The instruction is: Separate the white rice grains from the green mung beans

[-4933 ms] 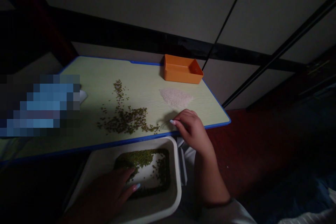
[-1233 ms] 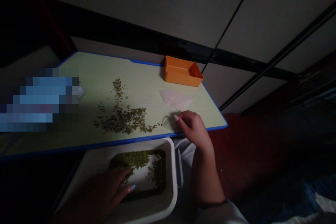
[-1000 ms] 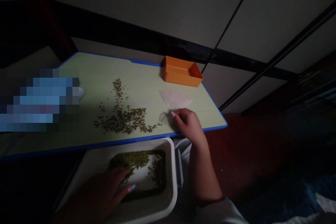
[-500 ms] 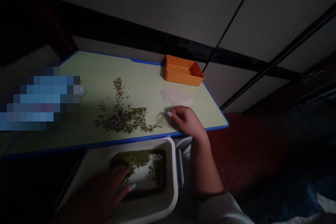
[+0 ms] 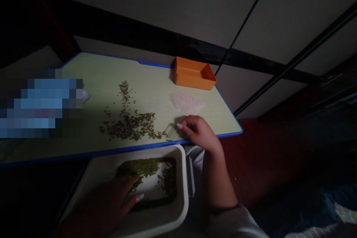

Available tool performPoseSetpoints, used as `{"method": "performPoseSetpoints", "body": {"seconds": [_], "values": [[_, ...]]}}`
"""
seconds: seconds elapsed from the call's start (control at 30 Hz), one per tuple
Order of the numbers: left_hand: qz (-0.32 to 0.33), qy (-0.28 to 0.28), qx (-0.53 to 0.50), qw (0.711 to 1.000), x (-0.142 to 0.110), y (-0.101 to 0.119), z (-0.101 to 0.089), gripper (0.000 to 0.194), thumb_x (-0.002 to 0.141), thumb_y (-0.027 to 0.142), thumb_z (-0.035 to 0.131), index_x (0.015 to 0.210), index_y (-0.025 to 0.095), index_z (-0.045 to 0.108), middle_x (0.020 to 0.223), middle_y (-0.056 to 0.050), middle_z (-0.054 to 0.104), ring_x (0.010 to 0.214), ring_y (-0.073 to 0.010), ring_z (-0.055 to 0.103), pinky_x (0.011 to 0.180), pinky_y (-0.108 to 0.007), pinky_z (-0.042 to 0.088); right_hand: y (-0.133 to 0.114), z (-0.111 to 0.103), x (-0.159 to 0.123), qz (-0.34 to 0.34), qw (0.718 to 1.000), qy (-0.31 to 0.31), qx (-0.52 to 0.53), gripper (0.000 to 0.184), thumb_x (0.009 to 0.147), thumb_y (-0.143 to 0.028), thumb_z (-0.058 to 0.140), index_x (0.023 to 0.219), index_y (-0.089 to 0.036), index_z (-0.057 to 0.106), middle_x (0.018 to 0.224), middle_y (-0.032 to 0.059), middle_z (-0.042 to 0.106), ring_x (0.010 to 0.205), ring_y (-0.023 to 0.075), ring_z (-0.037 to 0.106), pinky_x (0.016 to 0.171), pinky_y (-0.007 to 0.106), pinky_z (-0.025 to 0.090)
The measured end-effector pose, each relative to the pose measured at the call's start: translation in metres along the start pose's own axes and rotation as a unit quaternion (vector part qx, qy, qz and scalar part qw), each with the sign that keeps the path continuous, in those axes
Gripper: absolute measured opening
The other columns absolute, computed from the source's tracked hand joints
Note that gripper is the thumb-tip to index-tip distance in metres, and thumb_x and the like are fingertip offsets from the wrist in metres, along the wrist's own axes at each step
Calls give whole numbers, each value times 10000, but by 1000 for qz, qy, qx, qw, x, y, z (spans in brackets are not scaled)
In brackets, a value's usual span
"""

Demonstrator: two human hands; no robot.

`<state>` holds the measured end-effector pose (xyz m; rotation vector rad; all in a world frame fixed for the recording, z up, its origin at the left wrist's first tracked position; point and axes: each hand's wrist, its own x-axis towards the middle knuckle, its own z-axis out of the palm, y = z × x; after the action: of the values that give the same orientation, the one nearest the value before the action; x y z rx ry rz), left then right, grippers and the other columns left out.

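My left hand (image 5: 117,197) reaches into a white basin (image 5: 182,189), thumb and forefinger apart, beside the small green grains (image 5: 145,165) heaped along its far side. The left hand's other fingers are lost in shadow. Above the table's near edge, my right hand (image 5: 197,131) is closed in a pinch on a thin, curved, wire-like tool (image 5: 170,128) whose kind I cannot make out. The tool's tip lies by the right end of a scatter of green and brown grains (image 5: 134,124). Just beyond the right hand lies a pile of white, rice-like grains (image 5: 186,102).
An orange rectangular box (image 5: 195,78) stands at the table's far right corner. The pale table (image 5: 156,81) has a raised blue edge. A pixelated blue patch (image 5: 44,100) covers something at the left. Behind the table are panelled cupboard doors (image 5: 139,0).
My right hand has shifted very slightly nearer, still pinching the thin tool. The whole view has tilted a little; the left hand and the grains look much the same.
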<state>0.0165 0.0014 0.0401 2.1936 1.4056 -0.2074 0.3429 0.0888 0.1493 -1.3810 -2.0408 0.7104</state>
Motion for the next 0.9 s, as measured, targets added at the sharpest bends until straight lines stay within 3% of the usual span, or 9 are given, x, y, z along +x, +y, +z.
{"method": "performPoseSetpoints", "body": {"seconds": [0.3, 0.57, 0.9], "values": [[6, -7, -3, 1000, -1, 1, -1, 627, 1008, 543, 533, 1467, 230, 825, 1490, -154, 865, 1383, -380, 825, 1172, -484, 663, -6, 2, -5, -40, 999, -22, -2, 364, 1073, -238, 703, 721, -229, 611, 726, -9, 655, 723, 153, 585, 754, 309, 432], [7, -1, -13, 1000, 0, -2, 3, 578, 1002, 540, 575, 1449, 286, 839, 1467, -121, 882, 1341, -369, 847, 1152, -469, 674, 0, 1, -4, 23, 995, 93, -12, 336, 1046, -246, 694, 725, -240, 593, 743, 16, 683, 725, 173, 558, 709, 305, 394], [6, 13, -15, 1000, -2, -4, 5, 572, 1000, 534, 568, 1438, 287, 842, 1474, -117, 879, 1349, -358, 844, 1175, -476, 663, -8, 2, 4, 26, 999, 29, -6, 379, 1041, -233, 690, 696, -242, 534, 719, -6, 621, 731, 164, 542, 729, 309, 378]]}}
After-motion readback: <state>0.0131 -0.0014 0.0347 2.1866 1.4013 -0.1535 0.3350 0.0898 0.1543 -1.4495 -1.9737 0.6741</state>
